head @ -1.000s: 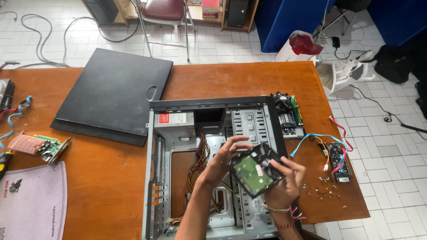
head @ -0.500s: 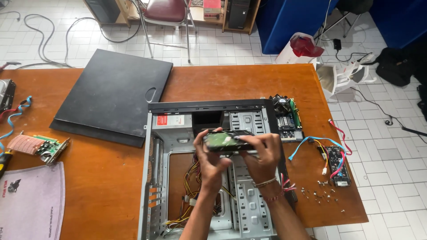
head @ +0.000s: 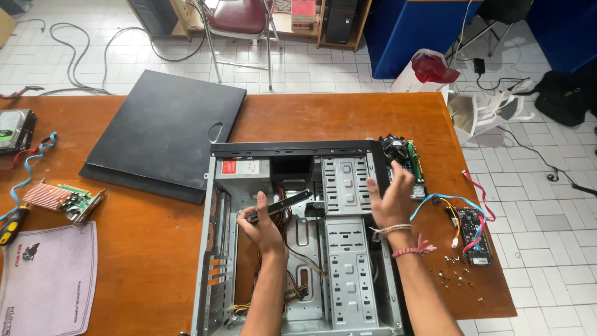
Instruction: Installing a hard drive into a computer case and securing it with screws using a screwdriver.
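Orange-brown table (head: 348, 118) carries one open computer case (head: 298, 249), holding wire bundles and drive cages. My left hand (head: 261, 224) grips one hard drive (head: 278, 207) edge-on inside it; my right hand (head: 390, 199) hovers spread open, empty. One black side panel (head: 165, 134) lies alongside.
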